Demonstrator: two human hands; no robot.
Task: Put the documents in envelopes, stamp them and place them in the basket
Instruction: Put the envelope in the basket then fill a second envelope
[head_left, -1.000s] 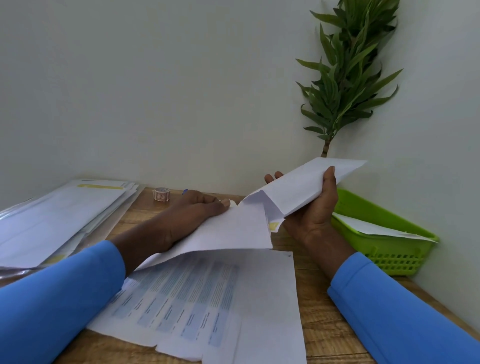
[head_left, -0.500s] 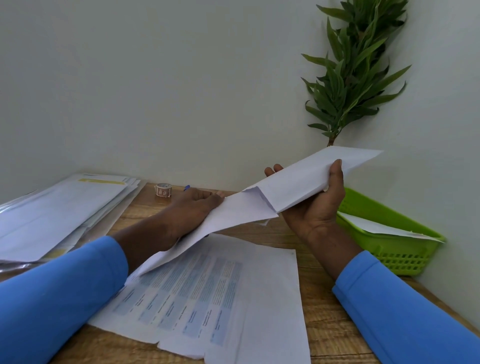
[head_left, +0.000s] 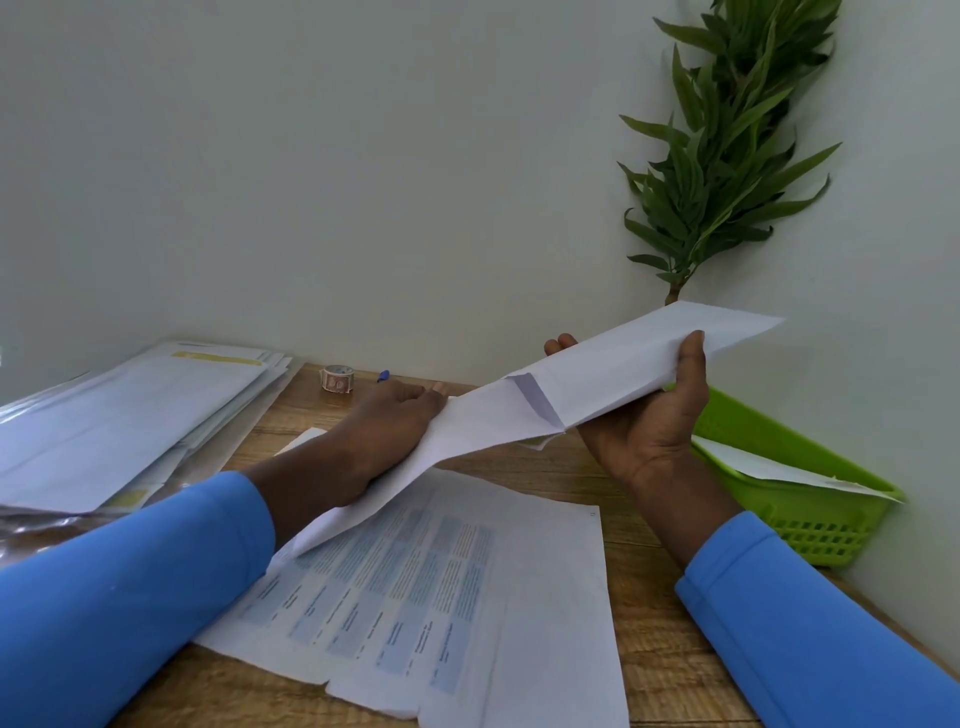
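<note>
My right hand (head_left: 652, 415) grips a white envelope (head_left: 639, 358) above the wooden desk, its mouth facing left. A folded white document (head_left: 457, 436) is partly inside that mouth, and my left hand (head_left: 395, 421) holds its near end. Several printed documents (head_left: 447, 587) lie flat on the desk below my arms. A stack of white envelopes (head_left: 130, 415) lies at the left. At the right stands a green basket (head_left: 810, 525) with an envelope (head_left: 769, 467) lying across it. A small roll of stamps (head_left: 336, 378) stands by the back wall.
A blue pen (head_left: 383, 375) lies just right of the stamp roll, mostly hidden by my left hand. A leafy green plant (head_left: 727, 156) rises in the right corner behind the basket. White walls close the desk at the back and right.
The envelope in my right hand has risen and tilted flatter. The folded document has slid further into its mouth. The view has tilted slightly.
</note>
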